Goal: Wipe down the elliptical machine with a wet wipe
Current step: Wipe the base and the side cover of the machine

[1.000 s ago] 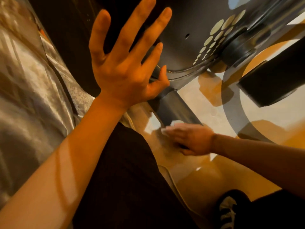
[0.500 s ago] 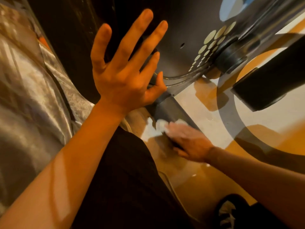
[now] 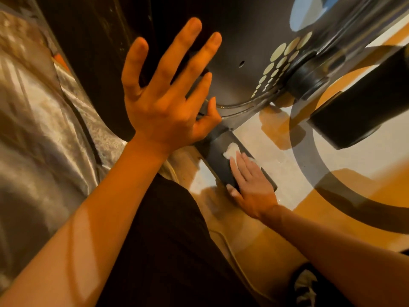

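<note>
Floor (image 3: 276, 165): pale, orange patches, dark ring
Left hand (image 3: 163, 107): fingers spread straight over dark housing of elliptical machine (image 3: 243, 41)
Right hand (image 3: 252, 185): straight fingers together, pressing wet wipe (image 3: 231, 150) on low base bar (image 3: 218, 158)

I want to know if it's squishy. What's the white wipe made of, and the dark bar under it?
The wet wipe looks like thin, soft cloth or paper: it bunches limply under the right hand. The bar seems metal with dark matte paint: flat, straight-edged, faintly sheened.
</note>
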{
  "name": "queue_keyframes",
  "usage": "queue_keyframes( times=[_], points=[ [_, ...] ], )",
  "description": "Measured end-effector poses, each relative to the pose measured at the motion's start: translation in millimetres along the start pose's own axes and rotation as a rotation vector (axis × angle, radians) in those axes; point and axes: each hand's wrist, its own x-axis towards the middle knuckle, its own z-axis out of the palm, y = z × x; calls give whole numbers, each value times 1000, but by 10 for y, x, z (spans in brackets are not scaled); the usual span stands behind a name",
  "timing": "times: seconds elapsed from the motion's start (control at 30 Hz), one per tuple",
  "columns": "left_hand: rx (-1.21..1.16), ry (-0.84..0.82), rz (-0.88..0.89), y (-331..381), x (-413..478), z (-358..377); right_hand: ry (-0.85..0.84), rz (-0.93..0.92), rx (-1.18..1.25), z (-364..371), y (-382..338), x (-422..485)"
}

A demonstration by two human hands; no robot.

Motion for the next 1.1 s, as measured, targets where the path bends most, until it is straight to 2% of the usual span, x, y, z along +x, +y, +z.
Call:
queue_keyframes(
  times=[0.13, 0.23, 0.4, 0.47, 0.53, 0.6, 0.67, 0.7, 0.83, 0.9, 0.97, 1.1],
  points=[
    [-14, -23, -9, 23, 6, -6, -29, 72, 110, 66, -71, -319],
    [-2, -16, -14, 10, -8, 2, -62, -1, 20, 195, 0, -876],
    [-7, 4, 7, 5, 3, -10, -4, -6, 17, 44, 64, -134],
    [-19, -14, 10, 9, 9, -20, -7, 161, 118, 5, -5, 47],
    [-23, -8, 7, 19, -9, -18, 75, 379, 277, 44, -155, -180],
    [-14, 8, 4, 11, -10, -7, 136, 434, 275, 94, -346, -611],
    [-21, 25, 7, -6, -2, 2, 129, 405, 249, 203, -323, -763],
    [-22, 34, 15, -10, -1, 5, 144, 437, 280, 209, -266, -653],
    [-26, 34, 24, -19, 8, 18, 161, 780, 495, 42, -64, -12],
    [-36, 38, 24, -21, -2, 23, 202, 766, 478, 70, -140, -103],
    [-12, 45, 24, -24, -5, 32, 229, 651, 416, 161, -346, -392],
    [-6, 32, 23, -12, -7, 20, 102, 471, 227, 311, -524, -668]
  ],
)
